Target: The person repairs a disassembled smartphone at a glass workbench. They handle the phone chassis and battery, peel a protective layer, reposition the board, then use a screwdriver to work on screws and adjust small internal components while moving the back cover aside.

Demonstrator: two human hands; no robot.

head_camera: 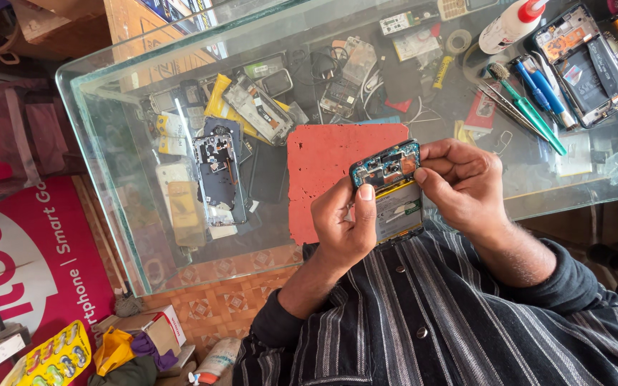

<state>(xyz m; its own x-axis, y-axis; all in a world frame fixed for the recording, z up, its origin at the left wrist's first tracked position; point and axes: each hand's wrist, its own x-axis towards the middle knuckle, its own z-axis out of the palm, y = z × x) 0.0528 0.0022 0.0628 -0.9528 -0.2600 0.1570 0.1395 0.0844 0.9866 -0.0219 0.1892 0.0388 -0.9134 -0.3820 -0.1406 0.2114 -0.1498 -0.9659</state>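
An opened smartphone with its back cover off, teal-framed, with exposed circuit board and pale battery (pixel 391 189), was held above the near edge of a glass-topped display counter (pixel 109 129), over the striped shirt of the person. The left hand (pixel 345 225) was closed around the phone's lower left side, its thumb pressed flat on the board's lower corner. The right hand (pixel 463 182) was clamped on the phone's upper right edge, with its thumb laid against the side of the frame and its fingers curled behind.

Just behind the phone, a red, pitted rectangular work mat (pixel 327 168) was laid on the glass, partly hidden by both hands. To the left of the mat, a second dismantled dark phone body (pixel 217 175) was seen lying flat, with yellow and white parts heaped around it. To the far right, a third opened phone in a grey frame (pixel 586 64) was set well apart from the hands, and beside it lay a green-handled screwdriver (pixel 538 118), 2 blue-handled tools (pixel 546 89) and thin metal tweezers (pixel 503 107). A white glue bottle with a red cap (pixel 511 25) was lying near the far edge. Nothing was placed between the hands and the phone; only the mat was blocked from full view.
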